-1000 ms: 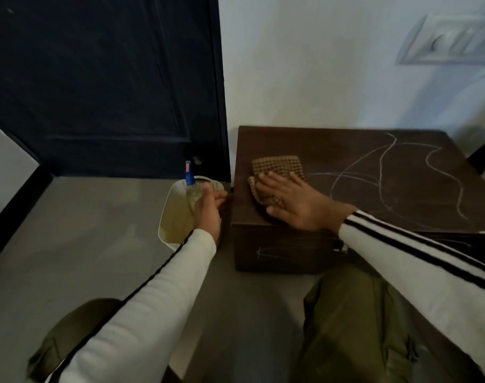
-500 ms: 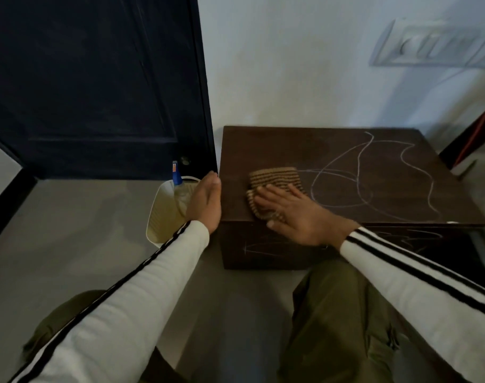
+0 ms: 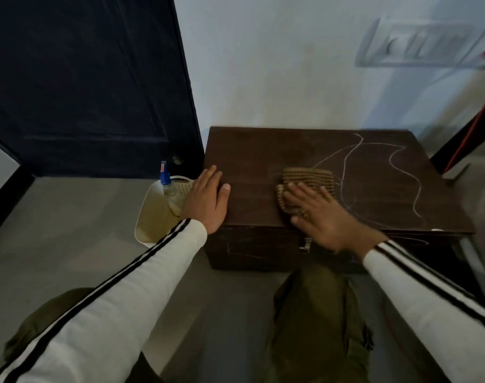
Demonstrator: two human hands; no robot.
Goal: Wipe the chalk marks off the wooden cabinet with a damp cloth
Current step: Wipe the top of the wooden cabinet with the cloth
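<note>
Partly blurred right hand [image 3: 323, 214] flat, fingers spread, pressing cloth [image 3: 307, 179]; left hand [image 3: 207, 201] flat on cabinet [image 3: 252, 161].

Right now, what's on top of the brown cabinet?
On the cabinet top: a ribbed brown cloth pressed flat under the right hand, the left hand resting on its left edge, and white chalk lines on the right side. Any chalk beneath the cloth is hidden.

door [image 3: 84, 84]: dark, closed, far left, meets floor | wall [image 3: 277, 64]: pale, behind | switch plate [image 3: 418, 42]: on wall, upper right, blurred | basin [image 3: 147, 217]: white, on floor [image 3: 56, 230] near door's foot | bottle [image 3: 166, 186]: blue-capped, clear, standing in basin's far corner | orange cord [image 3: 468, 134]: right edge
</note>
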